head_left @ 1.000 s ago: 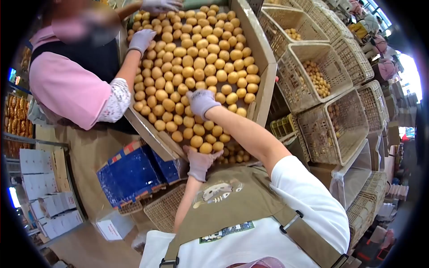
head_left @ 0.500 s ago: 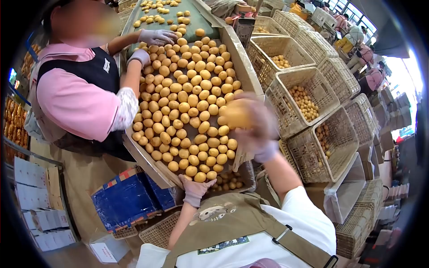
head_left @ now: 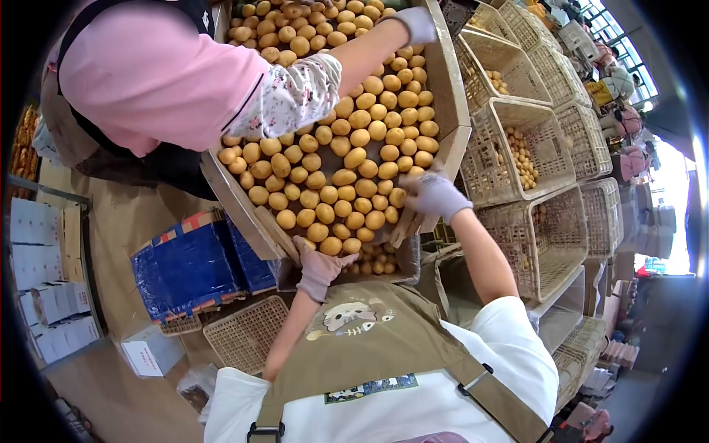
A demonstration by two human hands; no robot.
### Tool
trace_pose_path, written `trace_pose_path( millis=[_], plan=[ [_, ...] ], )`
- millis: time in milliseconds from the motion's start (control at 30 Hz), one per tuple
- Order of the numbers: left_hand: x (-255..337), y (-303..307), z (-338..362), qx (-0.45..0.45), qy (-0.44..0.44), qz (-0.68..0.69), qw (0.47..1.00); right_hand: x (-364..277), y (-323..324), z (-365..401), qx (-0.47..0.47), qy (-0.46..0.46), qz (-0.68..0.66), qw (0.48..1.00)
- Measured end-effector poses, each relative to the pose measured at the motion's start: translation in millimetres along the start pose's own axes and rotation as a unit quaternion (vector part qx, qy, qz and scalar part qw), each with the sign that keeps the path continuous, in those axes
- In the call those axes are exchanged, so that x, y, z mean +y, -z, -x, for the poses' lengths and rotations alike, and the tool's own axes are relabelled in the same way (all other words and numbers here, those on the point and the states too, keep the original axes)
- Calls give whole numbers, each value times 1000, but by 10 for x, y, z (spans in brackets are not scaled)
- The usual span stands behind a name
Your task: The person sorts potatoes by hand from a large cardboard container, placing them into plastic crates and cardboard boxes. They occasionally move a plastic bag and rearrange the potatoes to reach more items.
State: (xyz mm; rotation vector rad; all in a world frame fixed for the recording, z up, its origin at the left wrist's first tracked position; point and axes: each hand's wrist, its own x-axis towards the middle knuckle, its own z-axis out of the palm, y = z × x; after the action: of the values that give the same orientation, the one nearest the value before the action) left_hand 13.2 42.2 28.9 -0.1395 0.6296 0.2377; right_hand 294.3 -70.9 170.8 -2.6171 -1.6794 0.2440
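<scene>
Many round yellow-brown potatoes [head_left: 344, 176] lie on a wooden-sided sorting table [head_left: 456, 111]. My left hand [head_left: 320, 270], in a pale glove, rests at the table's near end beside the lowest potatoes, fingers apart and holding nothing. My right hand [head_left: 437, 193], also gloved, is over the right side of the potatoes near the wooden edge, its fingers spread and slightly blurred, with no potato visible in it. Below the near end, more potatoes [head_left: 375, 260] lie in a container between my two hands.
A co-worker in a pink shirt [head_left: 162, 74] leans in from the left, one gloved hand [head_left: 418, 25] across the table's right edge. Plastic crates [head_left: 517, 111] with potatoes line the right. A blue box [head_left: 188, 266] and an empty basket [head_left: 247, 332] stand at lower left.
My right hand has let go of the potato it held and is lower over the table edge. The co-worker's arm now reaches across to the right. The view has shifted.
</scene>
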Motion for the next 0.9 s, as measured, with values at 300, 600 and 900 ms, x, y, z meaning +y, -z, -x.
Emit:
trace_pose_path(
  millis=[300,600,900],
  plan=[
    [20,-129,36,12,7,-11,1000,393,-232,-696,-90,-190,254,944],
    [7,-72,20,35,7,12,999,483,-23,-681,-24,-161,178,970],
    [-18,-65,50,7,-11,-12,1000,261,-97,-280,234,-101,-340,906]
  ],
)
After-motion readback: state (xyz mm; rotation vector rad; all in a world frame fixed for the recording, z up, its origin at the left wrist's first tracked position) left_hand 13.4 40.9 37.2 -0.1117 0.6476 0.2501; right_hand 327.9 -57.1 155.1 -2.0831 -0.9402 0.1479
